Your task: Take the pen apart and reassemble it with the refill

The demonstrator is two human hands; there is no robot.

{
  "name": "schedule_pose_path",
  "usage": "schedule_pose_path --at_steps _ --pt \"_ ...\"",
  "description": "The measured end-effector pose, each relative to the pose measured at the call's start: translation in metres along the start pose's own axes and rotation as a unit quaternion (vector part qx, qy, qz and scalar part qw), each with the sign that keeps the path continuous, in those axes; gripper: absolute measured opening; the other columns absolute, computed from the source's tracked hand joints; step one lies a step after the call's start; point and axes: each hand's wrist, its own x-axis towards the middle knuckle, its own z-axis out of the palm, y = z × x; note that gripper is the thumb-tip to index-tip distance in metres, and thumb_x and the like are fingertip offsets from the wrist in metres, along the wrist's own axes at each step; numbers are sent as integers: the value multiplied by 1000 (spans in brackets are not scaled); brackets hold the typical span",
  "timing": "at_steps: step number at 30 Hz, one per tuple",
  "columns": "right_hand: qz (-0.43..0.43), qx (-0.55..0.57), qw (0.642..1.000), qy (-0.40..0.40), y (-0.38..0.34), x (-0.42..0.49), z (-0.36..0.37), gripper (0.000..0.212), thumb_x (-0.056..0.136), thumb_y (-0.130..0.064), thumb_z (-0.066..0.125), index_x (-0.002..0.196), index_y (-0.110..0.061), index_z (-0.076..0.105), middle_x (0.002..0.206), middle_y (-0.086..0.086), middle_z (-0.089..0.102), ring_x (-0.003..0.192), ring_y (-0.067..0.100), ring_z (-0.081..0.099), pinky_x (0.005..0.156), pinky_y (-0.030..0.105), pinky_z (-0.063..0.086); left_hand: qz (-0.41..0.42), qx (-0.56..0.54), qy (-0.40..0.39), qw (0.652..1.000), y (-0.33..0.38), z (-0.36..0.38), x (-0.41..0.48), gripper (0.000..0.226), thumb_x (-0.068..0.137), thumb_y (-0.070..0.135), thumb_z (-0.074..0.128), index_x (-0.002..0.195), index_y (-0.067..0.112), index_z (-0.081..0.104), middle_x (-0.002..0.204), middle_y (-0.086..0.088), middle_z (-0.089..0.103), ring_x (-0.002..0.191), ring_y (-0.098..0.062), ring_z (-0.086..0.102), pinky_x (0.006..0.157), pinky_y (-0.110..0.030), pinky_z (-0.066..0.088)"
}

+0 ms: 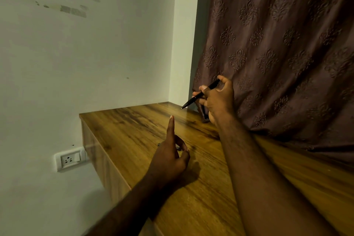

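Note:
A slim black pen (199,95) is held in my right hand (218,99) above the far end of the wooden desk (201,188), its tip pointing down and left. The pen looks whole. My left hand (170,157) hovers low over the middle of the desk with the index finger stretched up and the other fingers curled. A small dark object (178,148) lies on the desk just behind those curled fingers, mostly hidden; I cannot tell what it is.
A brown patterned curtain (277,53) hangs along the desk's right side and drapes onto it. A white wall stands to the left, with a white socket plate (70,158) below the desk's edge. The desk's left edge drops off near my left forearm.

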Motion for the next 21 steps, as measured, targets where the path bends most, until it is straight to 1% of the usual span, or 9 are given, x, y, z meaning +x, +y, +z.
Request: schedule_pose_path --at_steps 3,6,10,13,15,18,21 --pt "-1 3 1000 4 1 -4 4 57 88 10 56 133 -20 37 129 26 53 71 24 72 59 29 59 5 1 6 1000 1 1 -1 106 86 22 66 143 44 -20 92 11 61 62 -14 62 65 -35 58" --pt "7 -3 1000 5 3 -7 8 57 87 13 55 132 -18 38 131 22 51 69 25 70 58 30 60 6 1 10 1000 1 1 -1 106 85 21 66 143 43 -21 91 12 61 63 -11 61 68 -31 57" --pt "13 -13 1000 -4 7 -10 13 60 89 11 54 137 -20 34 136 19 47 70 24 70 60 31 62 5 -1 13 1000 1 1 -1 109 85 21 67 142 44 -23 92 11 61 66 -11 62 70 -31 58" --pt "-9 -34 999 10 8 -12 16 54 89 10 54 133 -17 38 135 17 48 69 24 71 59 32 62 -2 -8 14 1000 3 0 0 109 84 20 67 140 47 -23 92 10 62 67 -11 62 70 -31 58" --pt "-22 -43 999 9 6 -12 15 53 89 9 55 132 -17 38 128 14 51 69 24 71 60 32 62 -11 -13 16 1000 2 0 0 109 84 20 68 144 43 -21 92 10 62 67 -11 62 69 -32 58" --pt "-47 -64 997 -10 4 -11 15 57 91 7 53 138 -19 36 119 12 55 69 22 70 63 33 61 -29 -36 15 999 2 -2 0 108 84 17 68 147 38 -18 92 7 63 65 -12 62 67 -33 58" --pt "-85 -110 990 -17 2 -12 15 54 91 8 52 137 -18 40 100 8 62 68 23 70 66 39 62 -44 -64 18 997 2 -3 -1 102 86 14 66 149 36 -11 92 3 64 66 -14 62 67 -32 57"
